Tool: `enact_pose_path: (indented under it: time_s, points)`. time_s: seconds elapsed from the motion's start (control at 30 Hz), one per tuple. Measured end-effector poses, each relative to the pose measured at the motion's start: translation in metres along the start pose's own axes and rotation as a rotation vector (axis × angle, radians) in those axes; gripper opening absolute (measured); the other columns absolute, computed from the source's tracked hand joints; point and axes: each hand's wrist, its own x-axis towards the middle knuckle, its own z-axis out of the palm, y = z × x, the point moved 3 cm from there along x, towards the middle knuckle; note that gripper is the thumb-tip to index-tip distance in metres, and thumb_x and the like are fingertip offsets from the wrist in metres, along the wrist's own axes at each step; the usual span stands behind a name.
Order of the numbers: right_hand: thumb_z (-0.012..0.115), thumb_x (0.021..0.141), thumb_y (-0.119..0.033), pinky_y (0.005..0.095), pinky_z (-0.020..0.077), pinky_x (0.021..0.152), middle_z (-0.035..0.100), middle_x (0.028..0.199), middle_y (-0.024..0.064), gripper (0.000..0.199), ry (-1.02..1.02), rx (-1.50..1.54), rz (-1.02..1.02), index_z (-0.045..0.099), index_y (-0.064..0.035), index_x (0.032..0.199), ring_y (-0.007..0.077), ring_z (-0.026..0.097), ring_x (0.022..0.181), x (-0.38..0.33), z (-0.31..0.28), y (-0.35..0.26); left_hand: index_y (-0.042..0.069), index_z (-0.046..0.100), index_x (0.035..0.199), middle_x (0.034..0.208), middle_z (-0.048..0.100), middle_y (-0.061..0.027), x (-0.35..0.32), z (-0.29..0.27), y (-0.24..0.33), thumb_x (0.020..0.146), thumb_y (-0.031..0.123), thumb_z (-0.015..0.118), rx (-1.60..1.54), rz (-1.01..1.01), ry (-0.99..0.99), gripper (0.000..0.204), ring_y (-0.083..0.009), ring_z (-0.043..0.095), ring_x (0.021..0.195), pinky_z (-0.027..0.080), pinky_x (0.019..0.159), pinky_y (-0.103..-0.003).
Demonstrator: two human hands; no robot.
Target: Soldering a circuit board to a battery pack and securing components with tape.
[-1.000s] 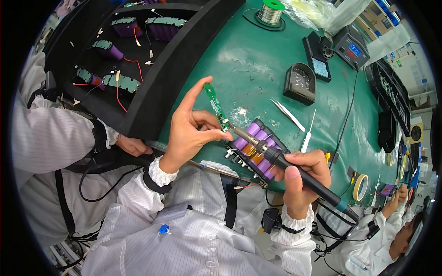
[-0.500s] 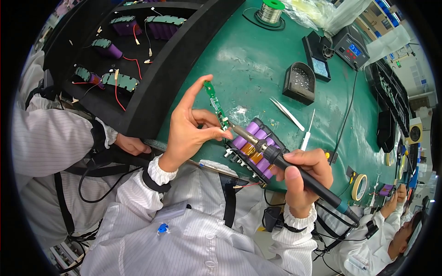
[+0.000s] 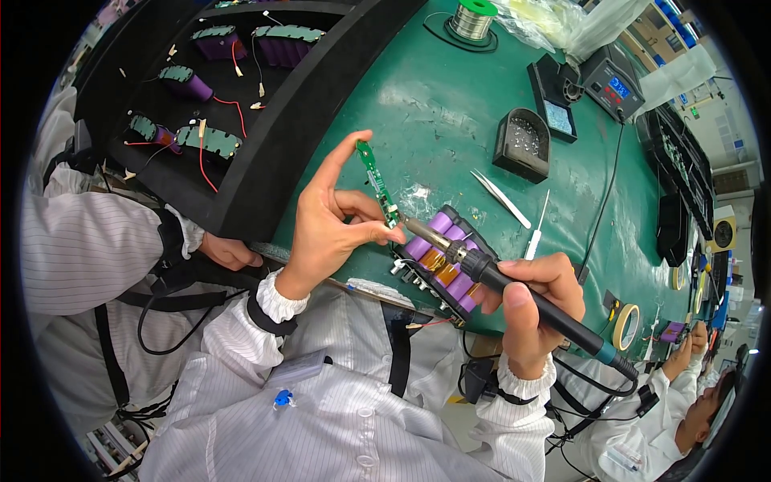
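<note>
My left hand (image 3: 331, 217) pinches a narrow green circuit board (image 3: 376, 181) and holds it upright above the green mat. My right hand (image 3: 528, 309) grips a black soldering iron (image 3: 514, 293); its metal tip touches the lower end of the board. Just beneath them lies a pack of purple battery cells (image 3: 443, 261) in a black holder near the table's front edge.
Tweezers (image 3: 501, 198), a white stick (image 3: 536, 229), a black tip-cleaner tray (image 3: 522, 145), a solder spool (image 3: 471, 18) and a soldering station (image 3: 612, 80) lie on the green mat (image 3: 434, 104). A black foam tray (image 3: 265, 96) with battery packs is at left. Other people work at left and lower right.
Both hands have held nearly still; the iron's tip stays at the lower end of the board.
</note>
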Motion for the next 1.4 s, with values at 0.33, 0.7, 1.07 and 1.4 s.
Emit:
enact_pose_path:
  time_s: [0.33,0.7,1.07,1.4]
  points:
    - [0.064,0.097,-0.015,0.0306,0.0568,0.060,0.065,0.069,0.0130,0.024,0.000,-0.027,-0.048,0.057,0.0075,0.099,0.0192,0.067,0.059,-0.0011,-0.0017,0.0001,0.004,0.025,0.160,0.074,0.073,-0.0082,-0.0006,0.0004,0.0000,0.075,-0.011,0.084,0.008,-0.007,0.005,0.105,-0.0086,0.068,0.066,0.051,0.062,-0.020]
    - [0.067,0.095,-0.017,0.0293,0.0554,0.062,0.066,0.070,0.0135,0.026,0.018,-0.014,-0.100,0.058,0.0069,0.097,0.0183,0.068,0.059,0.0001,-0.0003,-0.0003,0.006,0.026,0.161,0.075,0.073,-0.0082,0.0010,0.0029,0.0008,0.075,-0.011,0.084,-0.016,-0.029,0.004,0.105,-0.0079,0.067,0.067,0.050,0.061,-0.020]
    - [0.067,0.096,-0.019,0.0307,0.0551,0.061,0.065,0.070,0.0132,0.027,0.025,-0.001,-0.094,0.057,0.0059,0.096,0.0188,0.066,0.059,-0.0009,-0.0035,0.0007,0.007,0.028,0.161,0.074,0.072,-0.0061,0.0032,0.0074,-0.0004,0.074,-0.012,0.085,-0.052,-0.061,0.006,0.106,-0.0057,0.065,0.068,0.049,0.063,-0.019]
    - [0.067,0.096,-0.021,0.0305,0.0553,0.060,0.064,0.070,0.0128,0.029,0.044,-0.026,-0.107,0.057,0.0058,0.096,0.0188,0.065,0.058,-0.0020,-0.0061,0.0030,0.006,0.027,0.161,0.074,0.072,-0.0069,0.0046,0.0074,0.0001,0.075,-0.011,0.084,-0.014,-0.046,-0.013,0.104,-0.0063,0.065,0.067,0.050,0.062,-0.019]
